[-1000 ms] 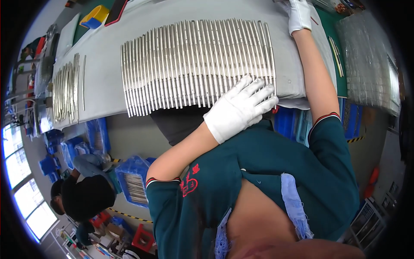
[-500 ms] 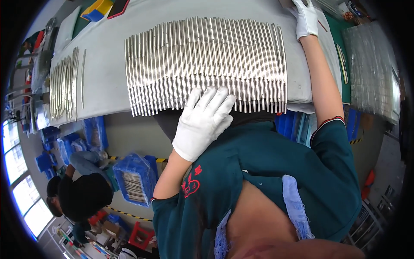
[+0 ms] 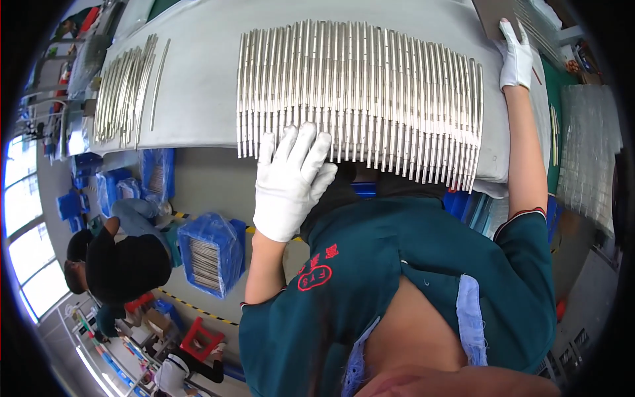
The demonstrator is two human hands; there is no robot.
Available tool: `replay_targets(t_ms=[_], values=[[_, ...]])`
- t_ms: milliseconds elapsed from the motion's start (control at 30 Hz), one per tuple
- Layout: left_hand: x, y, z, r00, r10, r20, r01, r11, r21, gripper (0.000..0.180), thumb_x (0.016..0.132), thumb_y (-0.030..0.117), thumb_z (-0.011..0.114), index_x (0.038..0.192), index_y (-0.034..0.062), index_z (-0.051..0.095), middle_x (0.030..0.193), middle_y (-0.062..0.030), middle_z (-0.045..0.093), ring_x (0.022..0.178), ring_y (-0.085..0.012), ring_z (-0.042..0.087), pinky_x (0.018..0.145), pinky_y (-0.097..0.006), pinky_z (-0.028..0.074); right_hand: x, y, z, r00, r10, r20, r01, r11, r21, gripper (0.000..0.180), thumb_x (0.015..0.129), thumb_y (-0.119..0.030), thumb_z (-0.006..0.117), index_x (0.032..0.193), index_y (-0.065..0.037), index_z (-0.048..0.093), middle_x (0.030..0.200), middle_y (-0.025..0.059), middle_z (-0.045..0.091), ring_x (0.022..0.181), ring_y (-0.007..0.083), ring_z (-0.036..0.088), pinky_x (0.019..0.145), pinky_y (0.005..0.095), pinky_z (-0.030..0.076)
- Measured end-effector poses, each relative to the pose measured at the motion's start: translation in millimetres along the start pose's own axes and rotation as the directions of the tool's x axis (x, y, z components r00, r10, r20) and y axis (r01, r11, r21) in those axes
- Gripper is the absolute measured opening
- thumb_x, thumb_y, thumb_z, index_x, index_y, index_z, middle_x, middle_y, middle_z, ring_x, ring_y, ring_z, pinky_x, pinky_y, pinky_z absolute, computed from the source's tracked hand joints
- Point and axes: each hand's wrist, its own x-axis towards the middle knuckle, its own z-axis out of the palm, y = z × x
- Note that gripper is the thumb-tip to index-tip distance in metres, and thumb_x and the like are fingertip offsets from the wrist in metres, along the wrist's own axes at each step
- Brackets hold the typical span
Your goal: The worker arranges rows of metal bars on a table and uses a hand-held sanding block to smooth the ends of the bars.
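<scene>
A wide row of slim silvery metal rods (image 3: pixel 360 92) lies side by side on a pale cloth-covered table (image 3: pixel 198 79). My left hand (image 3: pixel 288 188), in a white glove, rests with fingers spread over the near ends of the rods, left of the row's middle. It grips none of them. At the far right my right hand (image 3: pixel 516 63), gloved too, reaches out with its fingers stretched and apart. Its fingertips are at the edge of a flat grey-brown piece (image 3: pixel 488 18); whether they press on it I cannot tell.
A looser group of thin rods (image 3: pixel 126 92) lies on the table's left. Clear plastic-wrapped stock (image 3: pixel 589 145) stands at the right. Below left are a blue crate (image 3: pixel 211 255) with rods inside, a crouching person (image 3: pixel 126 264) and a red stool (image 3: pixel 202 339).
My left hand has slid leftward along the near ends of the rods. The whole view has shifted, showing more of the grey-brown piece by my right hand, which stays stretched out.
</scene>
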Motion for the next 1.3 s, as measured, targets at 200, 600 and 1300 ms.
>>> replay_targets(t_ms=[200,600,1300], values=[[-23.6,-24.3,-2.9,0.992,-0.118,-0.055,0.123,0.987,0.101,0.056,0.084,0.028,0.078,0.134,0.0096,0.060,0.132,-0.0167,0.060,0.117,-0.0378,0.057,0.106,-0.054,0.039,-21.3,-26.7,18.8,0.999,0.030,-0.030,-0.031,0.998,-0.052,0.075,0.093,-0.034,0.078,0.149,0.004,0.047,0.135,0.0139,0.062,0.122,0.0187,0.062,0.101,0.0327,0.054],[-47.6,-32.3,6.4,0.957,-0.251,-0.147,0.275,0.947,0.167,0.072,0.089,0.037,0.078,0.149,0.0096,0.050,0.148,-0.0198,0.054,0.132,-0.0448,0.052,0.115,-0.058,0.035,-19.4,-27.0,21.1,0.997,0.058,-0.043,-0.058,0.998,0.003,0.070,0.092,-0.032,0.079,0.146,0.002,0.050,0.136,0.0118,0.062,0.121,0.0194,0.061,0.102,0.0346,0.054],[110.5,86.8,36.7,0.891,0.416,0.182,-0.364,0.894,-0.261,0.088,0.083,0.077,0.060,0.150,0.0199,0.053,0.153,-0.0273,0.045,0.138,-0.0539,0.041,0.117,-0.065,0.025,-19.1,-32.0,21.0,0.959,0.283,0.000,-0.243,0.823,0.514,0.054,0.094,-0.030,0.073,0.143,-0.015,0.055,0.129,0.0029,0.064,0.111,0.0205,0.062,0.096,0.0391,0.050]])
